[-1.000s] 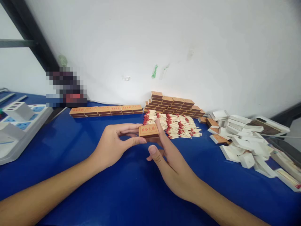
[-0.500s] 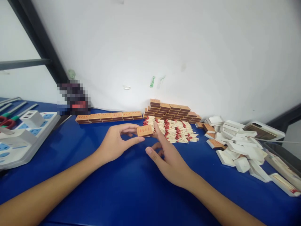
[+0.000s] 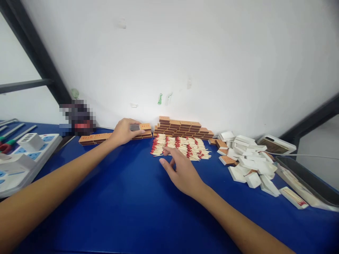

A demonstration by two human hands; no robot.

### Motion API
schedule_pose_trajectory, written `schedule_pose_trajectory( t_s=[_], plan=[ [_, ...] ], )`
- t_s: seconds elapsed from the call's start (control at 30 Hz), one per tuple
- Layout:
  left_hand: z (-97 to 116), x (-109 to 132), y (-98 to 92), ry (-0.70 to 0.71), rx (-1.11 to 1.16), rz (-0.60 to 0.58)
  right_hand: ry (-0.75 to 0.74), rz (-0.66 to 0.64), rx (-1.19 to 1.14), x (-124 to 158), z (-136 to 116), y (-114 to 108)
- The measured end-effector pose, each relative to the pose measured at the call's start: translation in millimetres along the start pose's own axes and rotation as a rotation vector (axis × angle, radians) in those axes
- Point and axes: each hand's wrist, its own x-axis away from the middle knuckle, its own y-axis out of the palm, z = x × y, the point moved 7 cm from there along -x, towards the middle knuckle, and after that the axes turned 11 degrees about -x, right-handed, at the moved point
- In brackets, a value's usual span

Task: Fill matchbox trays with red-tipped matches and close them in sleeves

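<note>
At the right end of a low row of orange-brown matchboxes point(image 3: 91, 138), my left hand point(image 3: 124, 132) has its fingers and thumb around a matchbox point(image 3: 145, 126) with red lettering. That box sits on top of the row, its left end partly hidden by the fingers. My right hand point(image 3: 182, 171) hovers over the blue table with thumb and fingers apart and nothing between them. Just beyond its fingertips lies a spread of loose red-tipped matches point(image 3: 194, 150). Behind the matches rises a stepped stack of matchboxes point(image 3: 180, 126) against the wall.
To the right lies a heap of white matchbox trays point(image 3: 249, 163) with several brown sleeves point(image 3: 227, 160). One tray holding matches point(image 3: 293, 197) is beside a dark-lined bin point(image 3: 309, 180). A phone point(image 3: 277, 144) leans behind. On the left are a power strip point(image 3: 39, 155) and scissors point(image 3: 7, 145).
My left hand has carried the matchbox away to the left and back, onto the row's right end. The right hand has stayed near the matches. The view has shifted slightly.
</note>
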Motion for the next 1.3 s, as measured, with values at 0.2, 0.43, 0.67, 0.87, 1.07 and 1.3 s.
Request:
schedule_pose_trajectory(
  t_s=[0.2, 0.43, 0.67, 0.87, 1.07, 1.3],
  plan=[
    [-3, 1, 11.2, 0.013, -0.013, -0.04, 0.001, -0.023, 0.007, -1, -3, 0],
    [-11, 2, 18.6, 0.002, -0.045, -0.094, 0.012, -0.053, 0.018, 0, 1, 5],
    [-12, 4, 19.5, -0.002, -0.082, -0.091, 0.026, -0.087, 0.033, 1, -1, 4],
    [-10, 1, 18.9, 0.015, -0.101, -0.065, -0.016, -0.089, 0.019, 2, -1, 6],
    [11, 25, -4.6, 0.095, -0.095, 0.05, -0.127, 0.224, 0.131, -22, 17, -55],
    [41, 91, -5.6, 0.347, 0.039, -0.067, 0.223, 0.701, 0.239, -33, 86, -171]
  ],
)
